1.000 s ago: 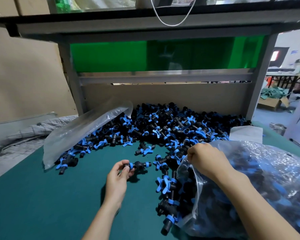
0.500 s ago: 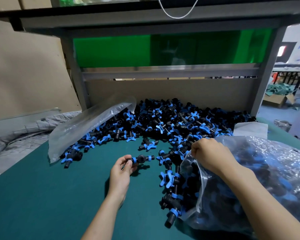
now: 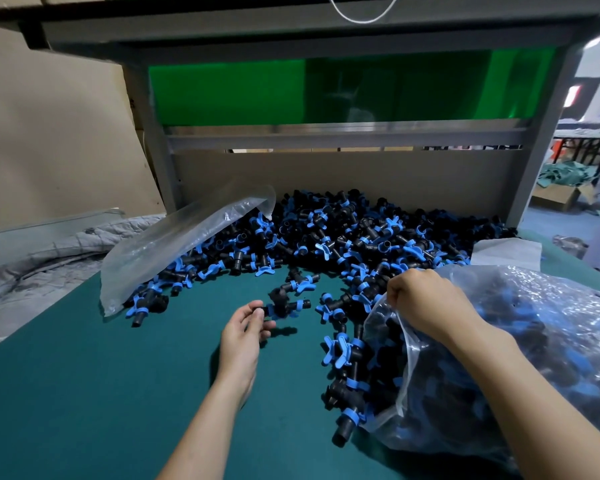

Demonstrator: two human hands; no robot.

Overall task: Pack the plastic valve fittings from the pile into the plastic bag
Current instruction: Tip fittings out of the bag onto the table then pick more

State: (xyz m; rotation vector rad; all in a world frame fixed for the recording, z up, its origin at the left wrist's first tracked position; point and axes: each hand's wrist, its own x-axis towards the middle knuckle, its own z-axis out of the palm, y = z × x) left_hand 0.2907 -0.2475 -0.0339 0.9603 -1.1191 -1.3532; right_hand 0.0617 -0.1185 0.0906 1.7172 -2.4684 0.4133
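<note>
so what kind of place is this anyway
Most likely a factory packing bench: a large pile of identical black-and-blue valve fittings on a green mat, a clear bag already stuffed with them, and an open cardboard box on the floor beyond.

The green surface (image 3: 84, 393) carries a pile of black-and-blue valve fittings (image 3: 343, 237) at its back, a filled plastic bag (image 3: 551, 341) at right, and a flat clear bag (image 3: 174, 244) over the pile's left edge.

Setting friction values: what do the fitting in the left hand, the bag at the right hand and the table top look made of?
Fitting: moulded hard plastic, matte black body, blue collars. Bag: thin clear plastic film, glossy, crinkled glints. Table top: teal mat, matte, no glare; probably rubber or felt, unclear.
</note>
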